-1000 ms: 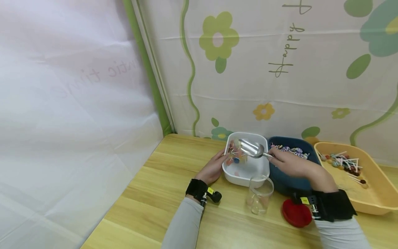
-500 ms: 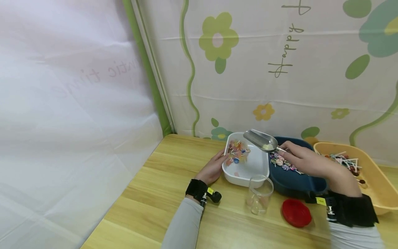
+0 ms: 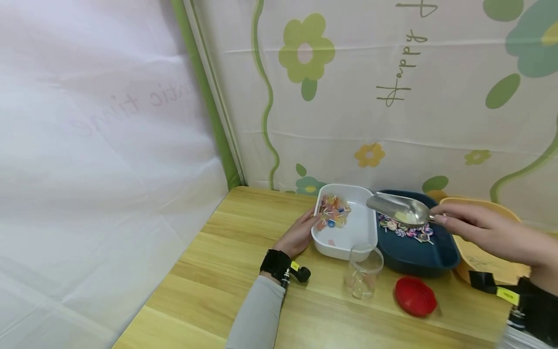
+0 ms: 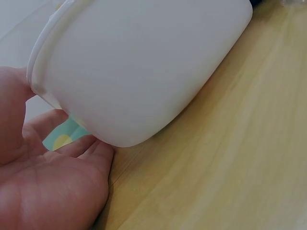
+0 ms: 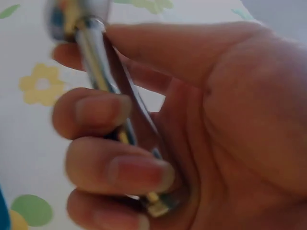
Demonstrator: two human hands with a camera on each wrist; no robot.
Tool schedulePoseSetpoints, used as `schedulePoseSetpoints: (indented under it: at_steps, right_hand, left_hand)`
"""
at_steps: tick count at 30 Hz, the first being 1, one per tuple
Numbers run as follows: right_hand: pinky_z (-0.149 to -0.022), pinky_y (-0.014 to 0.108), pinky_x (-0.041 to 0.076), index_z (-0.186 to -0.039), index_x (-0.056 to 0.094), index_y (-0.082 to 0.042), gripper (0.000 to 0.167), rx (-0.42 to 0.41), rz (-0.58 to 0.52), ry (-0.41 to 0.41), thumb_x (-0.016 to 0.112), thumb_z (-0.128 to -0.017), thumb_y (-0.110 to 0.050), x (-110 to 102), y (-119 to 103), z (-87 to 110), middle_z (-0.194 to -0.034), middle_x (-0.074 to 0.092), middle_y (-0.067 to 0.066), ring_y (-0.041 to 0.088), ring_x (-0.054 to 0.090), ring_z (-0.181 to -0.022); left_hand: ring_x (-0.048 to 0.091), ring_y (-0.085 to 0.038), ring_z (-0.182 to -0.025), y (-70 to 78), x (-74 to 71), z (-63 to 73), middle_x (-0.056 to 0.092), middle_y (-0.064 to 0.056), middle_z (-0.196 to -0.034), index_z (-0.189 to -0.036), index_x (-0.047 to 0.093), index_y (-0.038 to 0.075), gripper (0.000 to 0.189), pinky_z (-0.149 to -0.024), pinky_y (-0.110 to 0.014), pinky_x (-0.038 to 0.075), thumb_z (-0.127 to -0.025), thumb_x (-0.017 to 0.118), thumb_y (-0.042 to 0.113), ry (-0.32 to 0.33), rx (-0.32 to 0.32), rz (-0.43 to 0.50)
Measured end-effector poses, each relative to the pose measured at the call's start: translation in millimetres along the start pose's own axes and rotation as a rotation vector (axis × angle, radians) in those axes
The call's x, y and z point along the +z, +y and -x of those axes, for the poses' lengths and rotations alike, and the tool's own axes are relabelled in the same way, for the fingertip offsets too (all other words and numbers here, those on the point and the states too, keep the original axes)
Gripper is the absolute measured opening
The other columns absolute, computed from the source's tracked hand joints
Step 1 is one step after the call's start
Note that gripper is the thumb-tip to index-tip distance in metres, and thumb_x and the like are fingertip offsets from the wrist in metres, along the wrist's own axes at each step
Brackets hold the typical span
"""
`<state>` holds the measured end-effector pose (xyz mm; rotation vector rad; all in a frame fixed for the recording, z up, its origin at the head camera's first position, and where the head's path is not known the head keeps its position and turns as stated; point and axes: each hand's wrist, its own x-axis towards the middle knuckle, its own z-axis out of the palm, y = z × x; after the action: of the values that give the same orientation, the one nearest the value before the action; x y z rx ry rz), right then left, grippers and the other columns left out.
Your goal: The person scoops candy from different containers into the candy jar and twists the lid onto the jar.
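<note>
My left hand (image 3: 297,236) grips the left side of a white plastic bin (image 3: 334,252), thumb at the rim and fingers along the outer wall in the left wrist view. Small translucent lollipops (image 3: 334,211) lie heaped in its left half. My right hand (image 3: 488,232) holds a metal scoop (image 3: 394,203) by the handle, fingers curled round it in the right wrist view. The scoop hangs over a dark blue bin (image 3: 418,261), its mouth pointing left, with a pale yellowish piece (image 3: 405,216) inside. Beneath it, swirl-patterned lollipops (image 3: 410,232) show in the blue bin.
In front of the bins stands a clear jar (image 3: 365,271) with a few pale pieces at its bottom. A red lid (image 3: 415,296) lies right of it. The yellow bin (image 3: 484,261) at the right is partly hidden by my right hand. A printed curtain (image 3: 348,121) hangs behind.
My right hand has lifted the scoop out of the white bin and carried it right, over the blue bin. My left hand has stayed on the white bin.
</note>
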<state>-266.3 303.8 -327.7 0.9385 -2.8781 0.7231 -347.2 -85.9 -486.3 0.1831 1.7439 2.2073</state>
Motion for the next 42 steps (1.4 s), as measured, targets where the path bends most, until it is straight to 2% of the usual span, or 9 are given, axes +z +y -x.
schedulePoseSetpoints:
  at_steps: [3, 6, 8, 13, 15, 22, 30, 37, 42]
  right_hand:
    - [-0.069, 0.020, 0.054, -0.127, 0.068, -0.004, 0.025, 0.003, 0.010, -0.072, 0.055, -0.106, -0.009, -6.8, 2.9, 8.5, -0.115, 0.068, -0.001, -0.006, 0.057, -0.091]
    - [-0.071, 0.019, 0.054, -0.129, 0.069, -0.003, 0.028, 0.072, 0.001, -0.151, 0.055, -0.107, -0.014, -11.8, 2.6, 15.0, -0.125, 0.068, 0.012, -0.013, 0.055, -0.097]
    - [-0.069, 0.019, 0.052, -0.127, 0.071, -0.004, 0.028, 0.104, -0.003, -0.173, 0.055, -0.107, -0.016, -13.2, 0.9, 18.2, -0.125, 0.068, 0.014, -0.013, 0.054, -0.095]
    - [-0.059, 0.022, 0.041, -0.121, 0.076, -0.011, 0.024, 0.100, 0.003, -0.192, 0.058, -0.106, -0.017, -13.9, -4.6, 23.1, -0.110, 0.073, -0.006, -0.003, 0.051, -0.082]
    - [-0.059, 0.023, 0.038, -0.118, 0.078, -0.016, 0.023, 0.109, 0.016, -0.206, 0.060, -0.105, -0.020, -14.1, -7.2, 23.1, -0.106, 0.072, -0.010, -0.002, 0.051, -0.080]
    - [-0.068, 0.022, 0.054, -0.105, 0.082, -0.023, 0.018, 0.101, 0.054, -0.235, 0.065, -0.102, -0.021, -14.9, -18.4, 16.1, -0.106, 0.076, -0.001, -0.007, 0.060, -0.088]
    - [-0.064, 0.022, 0.051, -0.099, 0.081, -0.034, 0.018, 0.098, 0.057, -0.248, 0.065, -0.102, -0.026, -9.5, -20.3, 14.6, -0.104, 0.074, -0.010, -0.006, 0.059, -0.085]
    - [-0.061, 0.022, 0.048, -0.097, 0.082, -0.030, 0.017, 0.118, 0.044, -0.253, 0.066, -0.101, -0.025, -9.5, -24.5, 14.2, -0.100, 0.075, -0.010, -0.005, 0.055, -0.079]
    - [-0.063, 0.022, 0.050, -0.097, 0.082, -0.031, 0.017, 0.127, 0.046, -0.253, 0.066, -0.101, -0.026, -9.4, -24.0, 14.8, -0.102, 0.075, -0.009, -0.006, 0.057, -0.082]
  left_hand:
    - [0.033, -0.023, -0.150, -1.0, -0.8, -1.2, 0.029, -0.006, -0.167, -0.165, 0.024, 0.019, 0.056, -0.123, -0.043, 0.027, -0.113, 0.042, 0.029, -0.015, 0.013, 0.000]
    - [0.034, -0.023, -0.149, -2.2, -1.9, -2.7, 0.031, -0.007, -0.166, -0.165, 0.024, 0.018, 0.056, -0.123, -0.044, 0.027, -0.113, 0.042, 0.029, -0.026, 0.024, 0.000]
    - [0.034, -0.023, -0.149, -2.5, -2.5, -3.5, 0.032, -0.006, -0.165, -0.164, 0.025, 0.018, 0.056, -0.123, -0.043, 0.028, -0.112, 0.043, 0.029, -0.024, 0.028, -0.006]
    - [0.034, -0.022, -0.149, -2.5, -2.8, -4.7, 0.033, -0.005, -0.165, -0.164, 0.027, 0.019, 0.055, -0.123, -0.042, 0.028, -0.112, 0.043, 0.029, -0.016, 0.025, -0.015]
    - [0.033, -0.022, -0.150, -2.3, -2.6, -4.7, 0.033, -0.004, -0.165, -0.164, 0.027, 0.019, 0.055, -0.123, -0.042, 0.028, -0.112, 0.043, 0.029, -0.016, 0.026, -0.017]
    - [0.033, -0.020, -0.149, -0.6, -1.9, -3.9, 0.033, -0.001, -0.165, -0.164, 0.028, 0.019, 0.054, -0.123, -0.042, 0.027, -0.112, 0.043, 0.030, -0.016, 0.020, -0.020]
    - [0.033, -0.021, -0.149, -3.9, -2.1, -4.3, 0.032, -0.004, -0.165, -0.164, 0.028, 0.019, 0.056, -0.123, -0.043, 0.028, -0.112, 0.044, 0.030, -0.010, 0.024, -0.016]
    - [0.032, -0.021, -0.150, -3.4, -1.0, -3.2, 0.031, -0.003, -0.166, -0.164, 0.028, 0.019, 0.056, -0.123, -0.043, 0.026, -0.112, 0.045, 0.029, -0.012, 0.022, -0.025]
    - [0.032, -0.021, -0.150, -3.5, -1.3, -2.8, 0.032, -0.004, -0.166, -0.164, 0.027, 0.019, 0.056, -0.124, -0.043, 0.026, -0.112, 0.044, 0.029, -0.009, 0.020, -0.023]
